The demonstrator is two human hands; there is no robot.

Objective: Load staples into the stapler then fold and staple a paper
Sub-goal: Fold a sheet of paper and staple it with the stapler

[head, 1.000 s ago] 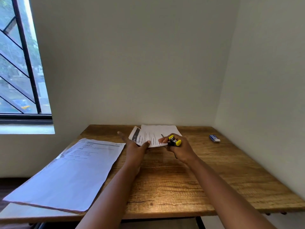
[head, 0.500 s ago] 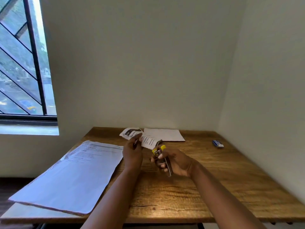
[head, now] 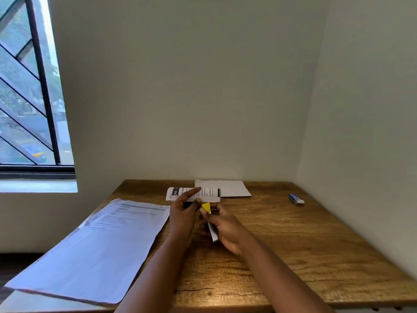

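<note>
From the head view, your right hand [head: 222, 224] gripped the stapler [head: 211, 221], fingers curled round its metal body with the yellow end pointing up and away from you. Your left hand [head: 184, 210] pinched the folded printed paper [head: 208, 194] near its lower edge and held it up just beyond the yellow tip. Both hands hovered above the desk [head: 282, 245], close together, near its middle.

The paper you held was already folded into a narrow strip, so the folding looked done to me. Whether staples were already in the stapler I could not tell; nothing showed its tray. I saw no staple in the strip either, though it was too small to be sure. My reading was that you stood at the stapling step: the paper's edge had yet to go between the stapler's arms, and the squeeze was still to come.

Elsewhere on the desk, a white sheet [head: 228, 188] lay flat at the far edge, behind the strip. A large printed sheet [head: 101, 249] lay on the left, hanging over the desk's left edge. A small blue and white box [head: 296, 198] sat well apart on the far right; it could have been the staple box, but I could not read it.
</note>
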